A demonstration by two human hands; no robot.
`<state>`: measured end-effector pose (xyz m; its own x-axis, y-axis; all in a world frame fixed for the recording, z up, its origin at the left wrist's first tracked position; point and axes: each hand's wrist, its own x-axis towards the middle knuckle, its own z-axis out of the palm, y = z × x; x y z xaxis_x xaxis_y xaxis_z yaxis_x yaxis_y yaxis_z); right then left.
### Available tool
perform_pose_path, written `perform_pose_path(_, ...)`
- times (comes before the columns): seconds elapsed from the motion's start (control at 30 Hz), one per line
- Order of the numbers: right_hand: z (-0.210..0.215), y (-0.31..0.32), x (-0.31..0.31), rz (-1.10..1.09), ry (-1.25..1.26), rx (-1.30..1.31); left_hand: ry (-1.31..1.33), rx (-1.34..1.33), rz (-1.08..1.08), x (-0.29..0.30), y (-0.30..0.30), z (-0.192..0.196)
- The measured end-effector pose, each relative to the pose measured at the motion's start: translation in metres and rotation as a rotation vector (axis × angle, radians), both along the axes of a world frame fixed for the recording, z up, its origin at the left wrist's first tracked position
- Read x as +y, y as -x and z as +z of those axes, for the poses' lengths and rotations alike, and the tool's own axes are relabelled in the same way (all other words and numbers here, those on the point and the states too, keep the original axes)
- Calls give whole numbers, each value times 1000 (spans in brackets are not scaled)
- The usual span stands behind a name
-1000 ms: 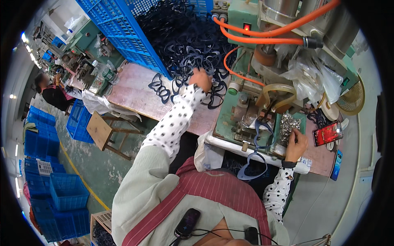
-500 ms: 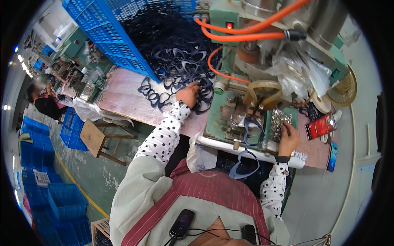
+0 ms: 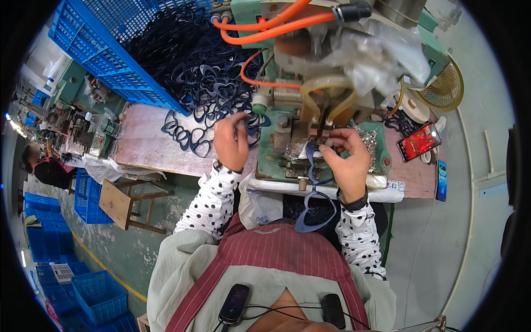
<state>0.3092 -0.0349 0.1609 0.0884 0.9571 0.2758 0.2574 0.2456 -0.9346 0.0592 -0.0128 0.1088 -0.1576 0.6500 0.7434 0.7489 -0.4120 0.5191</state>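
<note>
Blue and double-looped, the frame (image 3: 303, 222) hangs before the green press (image 3: 267, 157) right of centre, its top at the right hand (image 3: 349, 165), whose finger grip I cannot quite tell, while the left hand (image 3: 231, 143), fingers apart, is near dark loops (image 3: 182, 69), upper left.

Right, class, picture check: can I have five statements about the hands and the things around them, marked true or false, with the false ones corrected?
1. Dark frames lie in the crate and on the table. True.
2. The left hand is beside the fan. False: the left hand is left of the machine, near the dark frames.
3. The right hand has its fingers near the top of the hanging blue frame. True.
4. The stool's seat is blue. False: the stool has a brown seat.
5. The machine's hoses are green. False: they are orange.
</note>
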Motion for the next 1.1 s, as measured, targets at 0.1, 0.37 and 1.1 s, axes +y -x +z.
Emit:
perform_pose_path(0.1,5,10,1,12,30,59,-179,186,-251,-17,-18,27)
perform_pose_path(0.37,-3,9,0,-21,-32,117,-348,354,-882,-48,-66,36)
perform_pose_path(1.1,-124,-120,24,-416,-42,-502,-304,370,-794,-53,-72,16)
